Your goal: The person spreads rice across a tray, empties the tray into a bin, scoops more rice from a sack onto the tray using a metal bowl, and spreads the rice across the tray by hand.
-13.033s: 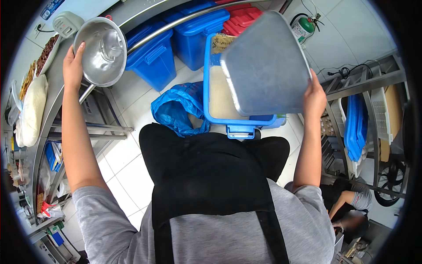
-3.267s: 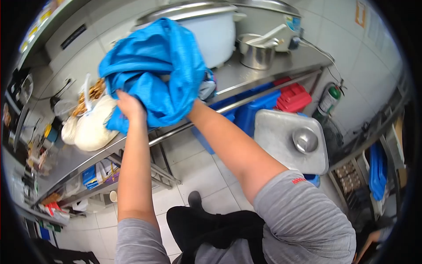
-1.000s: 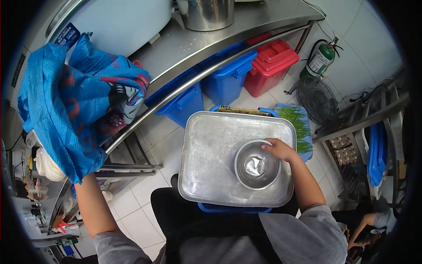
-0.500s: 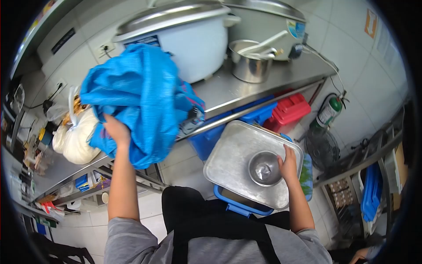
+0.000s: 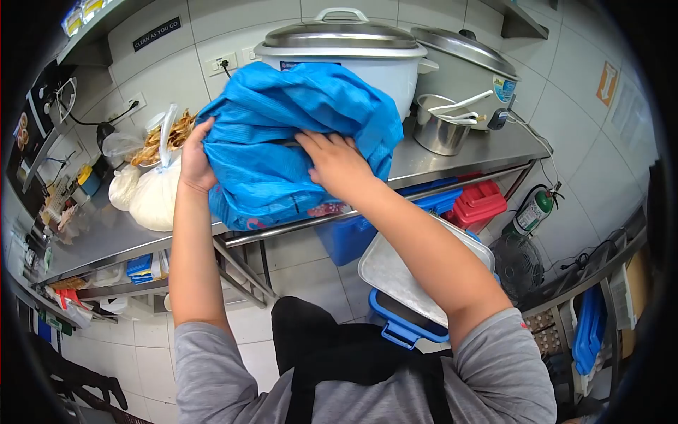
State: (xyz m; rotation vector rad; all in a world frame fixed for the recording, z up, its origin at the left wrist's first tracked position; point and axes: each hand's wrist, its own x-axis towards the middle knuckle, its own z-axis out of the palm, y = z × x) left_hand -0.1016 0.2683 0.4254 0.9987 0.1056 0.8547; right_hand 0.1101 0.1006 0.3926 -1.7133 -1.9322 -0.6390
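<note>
A large crumpled blue woven sack rests at the front of the steel counter. Wrapped round the sack's left edge is my left hand, its thumb up on the rim. My right hand lies on the sack's folds near the opening, fingers apart and partly tucked by the fabric. The metal tray sits tilted over a blue bin below, partly behind my right forearm. The steel bowl is not visible; my forearm covers part of the tray.
Behind the sack stands a big white cooker, with a grey cooker and a steel pot of utensils to its right. Left of it lies a white bag. A red bin, fan and extinguisher are at right.
My right hand has left the bowl and tray and moved up-left onto the sack. My left hand still holds the sack's left side. The view has shifted, showing more of the wall.
</note>
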